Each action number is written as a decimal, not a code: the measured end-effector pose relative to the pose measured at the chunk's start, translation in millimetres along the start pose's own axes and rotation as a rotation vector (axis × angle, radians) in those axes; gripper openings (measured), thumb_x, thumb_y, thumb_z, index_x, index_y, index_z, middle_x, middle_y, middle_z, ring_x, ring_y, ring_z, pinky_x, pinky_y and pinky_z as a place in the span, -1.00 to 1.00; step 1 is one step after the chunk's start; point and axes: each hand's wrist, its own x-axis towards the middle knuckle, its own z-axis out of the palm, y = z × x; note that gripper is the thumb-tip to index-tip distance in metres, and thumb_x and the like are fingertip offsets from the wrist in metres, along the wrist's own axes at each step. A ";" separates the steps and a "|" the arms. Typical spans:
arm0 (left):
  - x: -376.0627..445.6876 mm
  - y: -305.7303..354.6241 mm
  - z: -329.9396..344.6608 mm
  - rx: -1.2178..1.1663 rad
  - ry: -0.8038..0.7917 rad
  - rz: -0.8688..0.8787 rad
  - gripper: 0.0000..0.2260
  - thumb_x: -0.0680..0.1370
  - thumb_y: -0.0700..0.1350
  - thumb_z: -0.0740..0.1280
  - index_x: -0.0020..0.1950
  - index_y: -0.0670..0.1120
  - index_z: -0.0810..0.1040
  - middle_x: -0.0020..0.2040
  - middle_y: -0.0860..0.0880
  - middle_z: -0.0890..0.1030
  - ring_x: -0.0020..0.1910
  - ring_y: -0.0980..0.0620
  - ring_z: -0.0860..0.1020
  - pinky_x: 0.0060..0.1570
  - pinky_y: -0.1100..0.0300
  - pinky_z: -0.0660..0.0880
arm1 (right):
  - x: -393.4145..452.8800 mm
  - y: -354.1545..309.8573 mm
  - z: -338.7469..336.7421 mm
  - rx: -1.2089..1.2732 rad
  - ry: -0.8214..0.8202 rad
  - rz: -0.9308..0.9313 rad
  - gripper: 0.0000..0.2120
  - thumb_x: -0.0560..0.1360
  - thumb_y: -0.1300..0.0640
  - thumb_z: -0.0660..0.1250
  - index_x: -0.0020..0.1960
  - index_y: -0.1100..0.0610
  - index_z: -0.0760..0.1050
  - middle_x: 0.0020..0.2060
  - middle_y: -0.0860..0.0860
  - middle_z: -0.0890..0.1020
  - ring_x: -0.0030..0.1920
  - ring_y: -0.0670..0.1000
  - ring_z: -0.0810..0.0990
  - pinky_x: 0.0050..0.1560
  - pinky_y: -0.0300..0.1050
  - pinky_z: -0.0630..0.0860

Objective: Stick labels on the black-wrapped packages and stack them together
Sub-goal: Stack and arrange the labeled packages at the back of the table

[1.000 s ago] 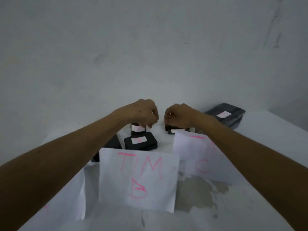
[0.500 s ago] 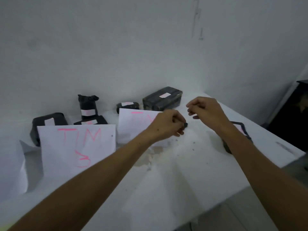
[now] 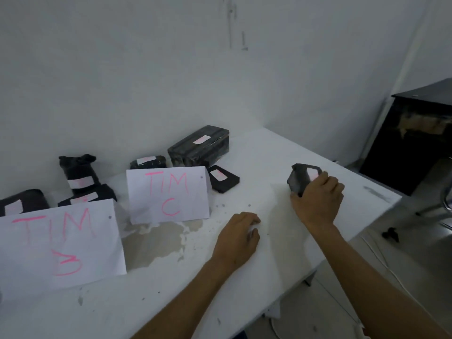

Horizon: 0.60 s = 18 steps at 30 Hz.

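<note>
Here the right hand (image 3: 318,200) gripped a small black-wrapped package with a pale label (image 3: 301,178), fingers curled round its near side, holding it tilted just above the white tabletop (image 3: 269,152) near the right edge. The left hand (image 3: 238,238) rested on the table nearer the person, its fingers curled; something small and pale showed at the fingertips, but whether they pinched it could not be told.

Well apart to the left, behind a folded white paper sign lettered "TIM C" in pink (image 3: 168,195), lay three labelled packages: a large black-wrapped rectangular block (image 3: 199,148) against the wall, a small rounded black bundle (image 3: 148,161) just beside it, and a flat black square packet (image 3: 223,178) at the sign's right edge.

Farther left, behind a second white paper sign lettered "TIM B" in pink (image 3: 58,243), stood an upright black bag-like package tied at the top (image 3: 78,172), with a flat black package (image 3: 88,195) in front of it and another dark labelled package (image 3: 23,203) at the far left. A black cabinet (image 3: 415,140) stood off the table's right side.
</note>
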 end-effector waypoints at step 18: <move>29.4 30.8 -57.1 -0.809 -0.111 -0.683 -0.33 0.46 0.35 0.39 0.38 -0.06 0.38 0.17 -0.05 0.63 0.05 0.00 0.69 0.13 0.00 0.64 | -61.6 -29.7 -18.3 0.800 -0.282 -0.161 -0.01 0.30 0.06 0.67 0.50 0.01 0.09 0.19 0.05 0.56 0.09 0.04 0.62 -0.10 -0.49 0.51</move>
